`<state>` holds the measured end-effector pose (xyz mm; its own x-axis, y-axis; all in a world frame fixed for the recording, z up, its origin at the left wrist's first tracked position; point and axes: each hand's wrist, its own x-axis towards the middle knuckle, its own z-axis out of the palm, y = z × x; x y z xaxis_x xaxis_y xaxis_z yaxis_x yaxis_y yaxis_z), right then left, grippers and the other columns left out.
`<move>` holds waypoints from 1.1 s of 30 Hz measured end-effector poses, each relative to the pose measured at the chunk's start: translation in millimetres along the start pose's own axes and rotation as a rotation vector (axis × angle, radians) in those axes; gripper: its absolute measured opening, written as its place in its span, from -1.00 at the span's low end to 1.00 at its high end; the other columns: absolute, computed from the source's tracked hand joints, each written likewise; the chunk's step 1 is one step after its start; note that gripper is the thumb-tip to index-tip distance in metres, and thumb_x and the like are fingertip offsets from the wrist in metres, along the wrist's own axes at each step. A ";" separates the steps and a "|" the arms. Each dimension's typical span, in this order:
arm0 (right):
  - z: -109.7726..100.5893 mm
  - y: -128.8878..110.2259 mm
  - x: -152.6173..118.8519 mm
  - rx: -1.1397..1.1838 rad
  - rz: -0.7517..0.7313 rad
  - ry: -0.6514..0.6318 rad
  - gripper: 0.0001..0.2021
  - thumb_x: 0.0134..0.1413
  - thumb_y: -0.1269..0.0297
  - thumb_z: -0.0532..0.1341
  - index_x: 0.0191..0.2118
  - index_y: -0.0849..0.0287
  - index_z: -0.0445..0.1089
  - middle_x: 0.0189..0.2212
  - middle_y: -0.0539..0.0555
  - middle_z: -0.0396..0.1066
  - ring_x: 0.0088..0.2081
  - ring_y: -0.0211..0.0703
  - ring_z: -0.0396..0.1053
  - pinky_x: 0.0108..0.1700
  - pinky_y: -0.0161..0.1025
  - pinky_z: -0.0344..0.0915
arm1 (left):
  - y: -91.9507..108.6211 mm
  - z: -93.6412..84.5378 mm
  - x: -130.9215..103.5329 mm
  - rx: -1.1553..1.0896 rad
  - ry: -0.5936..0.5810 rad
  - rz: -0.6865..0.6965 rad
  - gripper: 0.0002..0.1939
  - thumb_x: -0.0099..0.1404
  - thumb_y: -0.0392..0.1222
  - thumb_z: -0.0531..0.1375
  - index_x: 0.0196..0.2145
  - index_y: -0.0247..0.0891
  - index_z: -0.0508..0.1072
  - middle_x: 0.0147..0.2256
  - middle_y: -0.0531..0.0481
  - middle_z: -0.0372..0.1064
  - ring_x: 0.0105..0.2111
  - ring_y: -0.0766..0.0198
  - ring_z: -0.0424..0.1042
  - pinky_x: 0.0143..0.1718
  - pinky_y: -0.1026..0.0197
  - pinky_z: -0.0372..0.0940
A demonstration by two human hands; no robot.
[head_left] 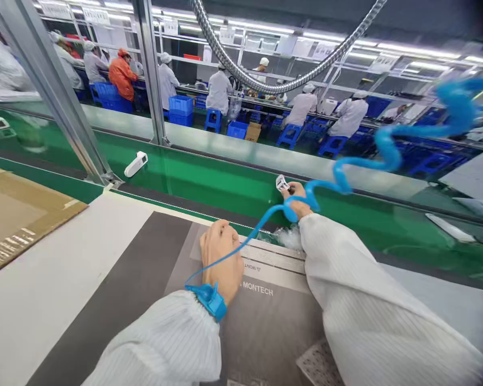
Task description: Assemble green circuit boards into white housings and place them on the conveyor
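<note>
Green belt (225, 179) runs beyond a grey printed sheet (273, 321). On my feed, left hand (222, 257) curls over the sheet, can't tell if gripping; right hand (300, 201) grasps a small white gadget (282, 183) over the belt.

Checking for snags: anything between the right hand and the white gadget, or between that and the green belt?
Nothing visible: the right hand holds the white gadget over the green belt; whether gadget and belt touch is unclear. The blue cord crosses in front of that hand in this view, not between hand and gadget.
</note>
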<state>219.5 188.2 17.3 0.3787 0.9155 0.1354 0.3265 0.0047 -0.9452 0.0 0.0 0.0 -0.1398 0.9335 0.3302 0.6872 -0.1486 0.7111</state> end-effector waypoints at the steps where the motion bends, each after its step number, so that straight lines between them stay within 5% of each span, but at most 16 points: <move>1: -5.4 -5.6 -3.3 0.014 -0.007 -0.021 -0.65 0.03 0.33 0.19 -0.01 0.15 0.35 -0.12 0.15 0.44 -0.13 -0.04 0.45 0.01 -0.01 0.39 | 1.9 -1.3 -0.1 -0.004 0.000 -0.001 -0.84 0.24 -0.47 0.09 -0.34 -0.25 0.34 -0.02 -0.16 0.33 0.05 0.04 0.33 0.06 -0.08 0.18; 5: -35.2 -30.8 -35.1 0.147 -0.024 -0.237 -0.67 0.14 0.23 0.17 0.04 0.08 0.34 -0.19 0.05 0.46 -0.27 -0.19 0.46 -0.07 -0.13 0.43 | 9.3 -6.3 -0.1 -0.064 0.060 0.044 -0.88 0.31 -0.37 0.08 -0.21 -0.25 0.36 -0.02 -0.19 0.35 0.05 0.03 0.33 0.05 -0.07 0.21; 8: -59.9 -48.7 -84.4 0.269 -0.009 -0.460 -0.67 0.13 0.12 0.24 0.01 0.02 0.40 -0.25 0.00 0.45 -0.32 -0.25 0.42 -0.12 -0.20 0.44 | 15.2 -10.2 0.4 -0.157 0.137 0.125 -0.71 0.35 -0.18 0.11 0.00 -0.30 0.32 0.10 -0.26 0.29 0.17 -0.02 0.23 0.15 -0.09 0.14; 11: -73.1 -55.1 -136.0 0.284 0.009 -0.529 -0.62 0.11 0.03 0.27 0.03 -0.02 0.41 -0.25 -0.01 0.44 -0.31 -0.24 0.40 -0.11 -0.17 0.44 | 22.1 -15.2 -0.7 -0.323 -0.077 0.130 -0.59 0.37 -0.04 0.10 0.09 -0.27 0.32 0.04 -0.20 0.39 0.05 0.05 0.37 0.05 0.04 0.24; 13: -77.0 -51.7 -161.6 0.225 -0.029 -0.505 -0.59 0.16 -0.04 0.20 0.08 -0.03 0.38 -0.18 0.02 0.44 -0.24 -0.18 0.42 -0.08 -0.11 0.43 | 26.2 -18.1 -3.0 -0.393 -0.340 0.079 -0.65 0.38 -0.01 0.07 0.01 -0.24 0.41 -0.18 -0.08 0.50 -0.21 0.15 0.48 -0.19 0.16 0.31; 15: -81.1 -45.3 -178.0 0.077 -0.165 -0.386 -0.59 0.22 -0.07 0.12 0.10 -0.04 0.35 -0.07 0.07 0.44 -0.15 -0.12 0.41 -0.05 -0.06 0.39 | 29.1 -19.7 -5.9 -0.361 -0.457 0.064 -0.69 0.38 -0.02 0.06 -0.11 -0.22 0.49 -0.33 -0.01 0.50 -0.35 0.21 0.45 -0.31 0.22 0.26; 19: -92.2 -37.8 -191.6 -0.363 -0.646 -0.134 -0.79 0.23 0.08 0.19 -0.11 0.02 0.45 -0.08 0.09 0.43 -0.12 -0.08 0.38 -0.05 -0.08 0.28 | 32.3 -19.5 -11.2 -0.242 -0.404 0.137 -0.72 0.36 -0.08 0.07 -0.13 -0.20 0.51 -0.27 -0.03 0.52 -0.29 0.18 0.43 -0.26 0.21 0.23; 22: -95.2 -38.1 -196.9 -0.707 -0.852 -0.051 -0.88 0.25 0.22 0.19 -0.29 0.05 0.46 -0.22 0.05 0.47 -0.18 -0.09 0.37 -0.07 -0.06 0.16 | 33.2 -19.4 -11.9 -0.197 -0.416 0.147 -0.72 0.35 -0.10 0.08 -0.12 -0.17 0.52 -0.22 -0.04 0.52 -0.25 0.16 0.44 -0.23 0.21 0.22; 25: -91.3 -35.8 -202.6 -0.847 -0.923 -0.098 -0.85 0.26 0.33 0.17 -0.36 0.08 0.41 -0.27 0.00 0.49 -0.20 -0.11 0.35 -0.05 -0.05 0.07 | 30.5 -20.9 -7.6 -0.133 -0.382 0.041 -0.72 0.36 -0.09 0.06 -0.14 -0.19 0.52 -0.30 -0.07 0.52 -0.29 0.14 0.45 -0.27 0.21 0.20; 28: -84.0 -30.8 -201.7 -0.744 -0.841 -0.162 -0.88 0.26 0.38 0.16 -0.34 0.10 0.35 -0.28 -0.02 0.48 -0.22 -0.16 0.35 -0.06 -0.11 0.09 | 24.2 -23.5 -0.7 -0.077 -0.281 -0.083 -0.72 0.38 -0.10 0.04 -0.19 -0.22 0.51 -0.34 -0.10 0.51 -0.30 0.13 0.45 -0.31 0.21 0.18; 33: -64.4 -31.3 -180.1 -0.697 -0.855 -0.061 -0.91 0.27 0.24 0.17 -0.25 0.05 0.41 -0.23 -0.02 0.50 -0.23 -0.15 0.34 -0.11 -0.14 0.08 | 20.8 -23.9 1.4 -0.056 -0.286 -0.054 -0.75 0.36 -0.10 0.07 -0.14 -0.16 0.51 -0.32 -0.06 0.51 -0.30 0.15 0.44 -0.29 0.22 0.17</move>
<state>196.8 -2.8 41.6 -0.2417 0.7368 0.6315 0.8841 0.4354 -0.1696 -3.0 -9.6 30.0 0.0368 0.9934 0.1088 0.6425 -0.1069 0.7588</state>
